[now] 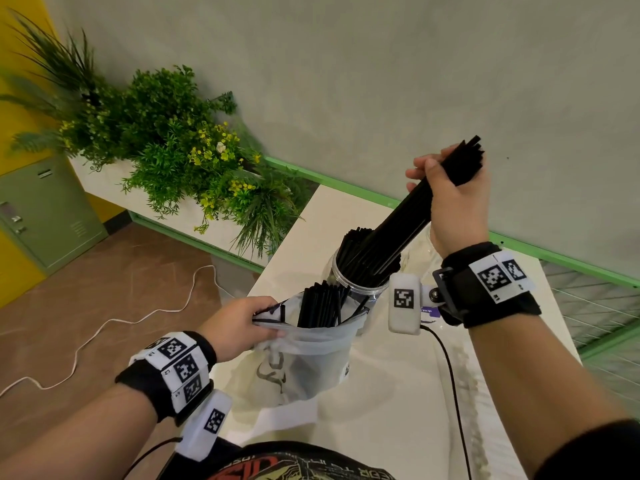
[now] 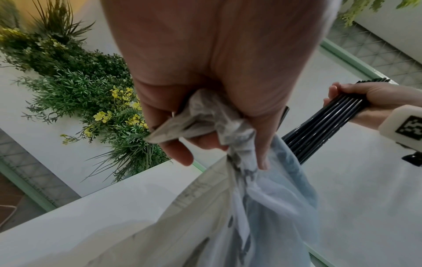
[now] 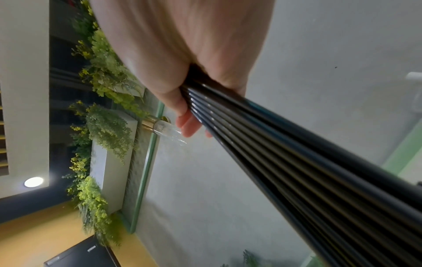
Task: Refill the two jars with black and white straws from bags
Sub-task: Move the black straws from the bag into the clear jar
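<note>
A bundle of black straws [image 1: 412, 216] slants down into the mouth of a clear jar [image 1: 360, 289] that stands on the white table [image 1: 391, 382]; its lower ends sit among other black straws already upright in the jar, and its upper ends stick out past the fist. The right hand [image 1: 453, 199] grips the bundle near the top, fingers and thumb wrapped tight round it, held above and to the right of the jar; the right wrist view shows the same fist with the straws fanning away from it. Just in front of the jar, touching or nearly touching it, a translucent plastic bag [image 1: 311, 358] stands on the table with more black straws [image 1: 322, 306] poking out of its open top. The left hand [image 1: 239, 327] pinches the bag's rim at its left side, and the left wrist view shows the plastic bunched between thumb and curled fingers [image 2: 180, 153]. Both wrists wear black bands with printed markers. Left of the table is a white planter of green plants with yellow flowers [image 1: 180, 150], and a white cable [image 1: 104, 341] lies on the brown floor.
</note>
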